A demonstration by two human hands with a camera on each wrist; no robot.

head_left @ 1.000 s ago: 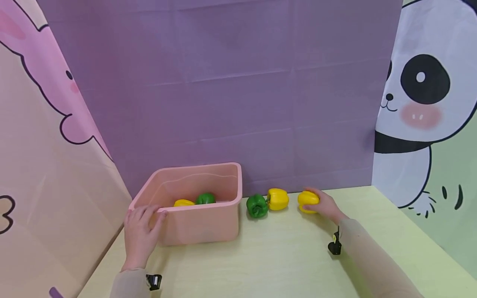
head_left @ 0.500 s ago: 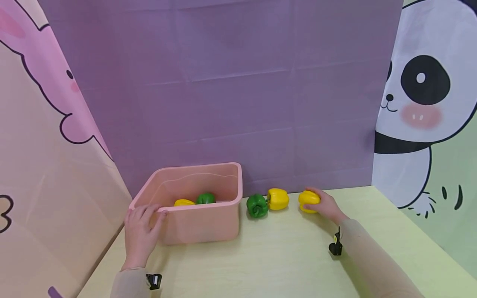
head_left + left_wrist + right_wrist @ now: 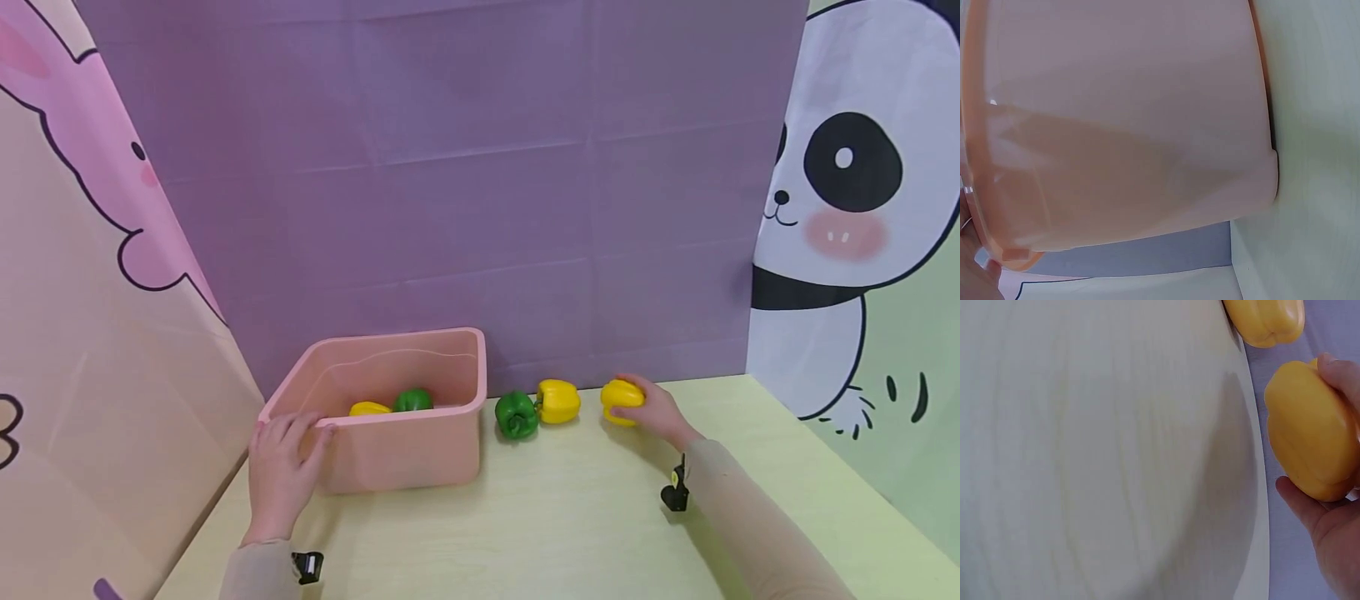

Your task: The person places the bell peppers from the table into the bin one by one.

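The right hand (image 3: 658, 411) is curled round a glossy yellow bell pepper (image 3: 622, 402) at the right end of a short row on the pale yellow-green desk (image 3: 570, 525). In the right wrist view the thumb (image 3: 1297, 500) sits under the pepper and a fingertip over its top, so the grip looks closed, though whether the pepper has left the desk cannot be told. Just to its left lie a second yellow bell pepper (image 3: 558, 401) and a dark green bell pepper (image 3: 516, 415), these two side by side and near touching, the green one close beside the pink rectangular plastic tub (image 3: 420, 454).

The left hand (image 3: 283, 468) rests against the tub's near left corner, fingers over the rim — steadying it, by the look of it. Inside the tub lie another yellow pepper (image 3: 370, 408) and another green pepper (image 3: 414, 399).

The step in hand appears to be the pick-up of the rightmost pepper. A next move would call for a lift high enough to clear the two peppers in between and the tub's right wall — then a carry leftward over the opening, with the left hand keeping the tub from sliding.
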